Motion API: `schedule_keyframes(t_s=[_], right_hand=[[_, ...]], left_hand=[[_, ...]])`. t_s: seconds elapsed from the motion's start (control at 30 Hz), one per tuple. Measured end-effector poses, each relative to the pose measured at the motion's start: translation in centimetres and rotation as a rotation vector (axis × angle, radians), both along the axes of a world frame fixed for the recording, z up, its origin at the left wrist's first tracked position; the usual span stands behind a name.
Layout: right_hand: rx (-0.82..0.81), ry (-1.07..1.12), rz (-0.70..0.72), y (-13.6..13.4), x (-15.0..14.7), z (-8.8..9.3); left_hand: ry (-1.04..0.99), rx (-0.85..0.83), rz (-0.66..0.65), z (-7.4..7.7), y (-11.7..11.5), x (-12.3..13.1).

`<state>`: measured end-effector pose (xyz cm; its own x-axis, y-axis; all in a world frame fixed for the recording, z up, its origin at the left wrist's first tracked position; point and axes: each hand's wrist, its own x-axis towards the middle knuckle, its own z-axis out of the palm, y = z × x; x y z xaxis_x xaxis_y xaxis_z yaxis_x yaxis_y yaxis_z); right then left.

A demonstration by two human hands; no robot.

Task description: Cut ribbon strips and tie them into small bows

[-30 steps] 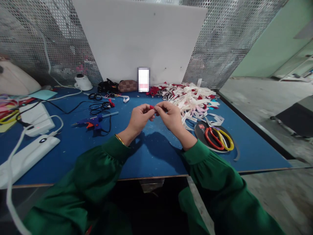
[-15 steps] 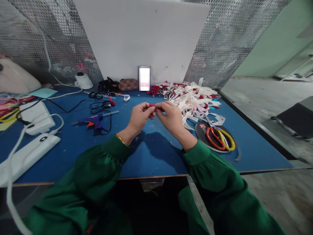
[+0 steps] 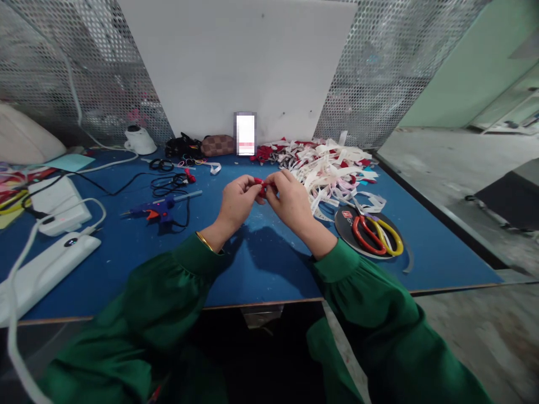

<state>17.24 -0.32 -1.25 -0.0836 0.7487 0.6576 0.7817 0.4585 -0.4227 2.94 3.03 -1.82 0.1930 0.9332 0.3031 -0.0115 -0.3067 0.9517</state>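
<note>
Over the middle of the blue table (image 3: pixel 261 264), my left hand (image 3: pixel 236 201) and my right hand (image 3: pixel 290 202) meet fingertip to fingertip. Both pinch a small red ribbon piece (image 3: pixel 261 184) between them. Most of that piece is hidden by my fingers. Green sleeves cover both forearms, and a gold bangle sits on my left wrist. A heap of white and red ribbon strips (image 3: pixel 332 163) lies just right of my hands.
Red and yellow scissors (image 3: pixel 374 235) rest on a dark round plate at the right. A blue glue gun (image 3: pixel 158 209) and black cables lie to the left, with white power strips (image 3: pixel 46 269) further left. A phone (image 3: pixel 245 133), a checked pouch and a white board stand at the back.
My hands have stayed together on the red piece, with only small finger shifts. The view has tilted slightly.
</note>
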Motion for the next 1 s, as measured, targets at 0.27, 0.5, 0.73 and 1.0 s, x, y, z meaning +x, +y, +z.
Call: schedule_keyframes(t_s=[0.27,0.5,0.73,1.0], right_hand=[[-0.171,0.246,0.117,0.0,0.0,0.7],[-0.543,0.628,0.328,0.3,0.7,1.4],[-0.858,1.05,0.505,0.4,1.5,1.8],[-0.935,1.3,0.472,0.5,1.5,1.6]], left_hand=[[0.094,0.096,-0.039,0.1,0.1,-0.3],[0.195,0.207,-0.03,0.7,-0.4,-0.5],[0.119,0.157,-0.12,0.7,-0.1,-0.4],[0.225,0.247,-0.079,0.9,-0.4,-0.5]])
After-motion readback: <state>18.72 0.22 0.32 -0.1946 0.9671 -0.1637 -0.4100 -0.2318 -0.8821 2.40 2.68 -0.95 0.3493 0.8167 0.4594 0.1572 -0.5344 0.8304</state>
